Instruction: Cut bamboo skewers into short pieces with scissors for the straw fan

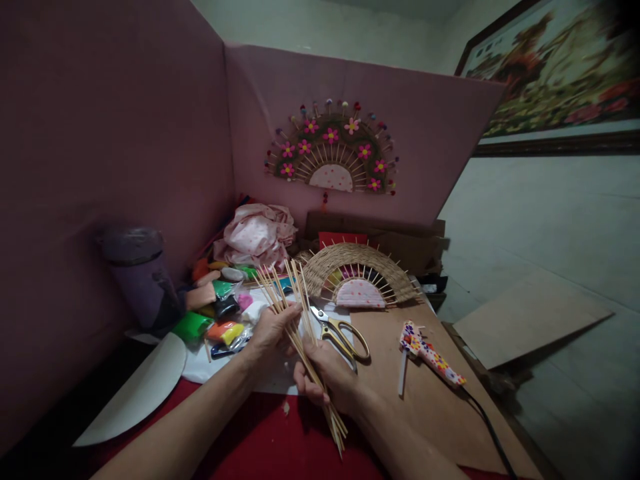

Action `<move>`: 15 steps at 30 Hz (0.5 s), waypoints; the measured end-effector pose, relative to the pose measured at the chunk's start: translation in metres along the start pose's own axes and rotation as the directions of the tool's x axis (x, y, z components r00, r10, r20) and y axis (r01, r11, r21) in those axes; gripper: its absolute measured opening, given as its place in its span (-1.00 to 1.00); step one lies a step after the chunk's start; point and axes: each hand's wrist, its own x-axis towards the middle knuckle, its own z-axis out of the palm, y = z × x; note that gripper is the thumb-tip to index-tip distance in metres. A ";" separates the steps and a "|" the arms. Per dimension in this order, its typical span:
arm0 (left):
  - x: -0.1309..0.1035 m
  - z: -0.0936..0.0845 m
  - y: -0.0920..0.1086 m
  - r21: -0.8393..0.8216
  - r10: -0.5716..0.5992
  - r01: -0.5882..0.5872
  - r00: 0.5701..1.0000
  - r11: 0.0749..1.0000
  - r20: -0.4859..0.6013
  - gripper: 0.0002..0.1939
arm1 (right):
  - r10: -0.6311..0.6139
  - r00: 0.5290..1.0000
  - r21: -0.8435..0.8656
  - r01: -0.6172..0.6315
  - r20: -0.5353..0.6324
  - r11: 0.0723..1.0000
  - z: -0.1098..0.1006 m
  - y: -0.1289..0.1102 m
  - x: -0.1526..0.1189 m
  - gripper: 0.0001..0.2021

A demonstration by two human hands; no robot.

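A loose bundle of thin wooden skewers [307, 349] slants between my two hands above the table. My left hand [276, 327] is closed around the upper part, where the tips fan out. Lower down, my right hand [325, 373] is wrapped round the same bundle, and the ends stick out below it. Just behind my right hand lie gold-handled scissors [345, 337]. A woven half-round fan [365, 267] with skewer ribs and a dotted pink centre [361, 293] stands beyond the hands.
A flower-patterned glue gun [431, 353] with a cord lies on brown board [390, 400] at right. Colourful clay packets [225, 327], crumpled pink fabric [260, 233], a purple bottle [143, 280] and a white half-disc [140, 393] are at left. A flowered fan [330, 150] hangs on the pink panel.
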 end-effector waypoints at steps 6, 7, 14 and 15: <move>-0.001 0.000 0.000 -0.033 -0.012 0.012 1.000 0.999 0.024 -0.65 | 0.001 0.999 -0.008 -0.001 -0.033 1.000 0.004 -0.003 -0.002 -0.31; -0.001 0.000 0.000 -0.042 -0.006 0.007 1.000 0.999 0.027 -0.66 | -0.001 1.000 -0.002 0.001 -0.031 1.000 0.004 -0.003 -0.002 -0.32; -0.003 0.000 0.000 -0.059 0.010 -0.007 0.999 0.998 0.042 -0.66 | 0.007 0.999 0.020 -0.006 -0.045 1.000 0.003 -0.002 0.000 -0.32; -0.003 0.001 0.000 -0.057 0.009 -0.007 0.999 0.998 0.040 -0.66 | 0.011 0.999 0.018 -0.010 -0.049 1.000 0.002 -0.002 0.000 -0.32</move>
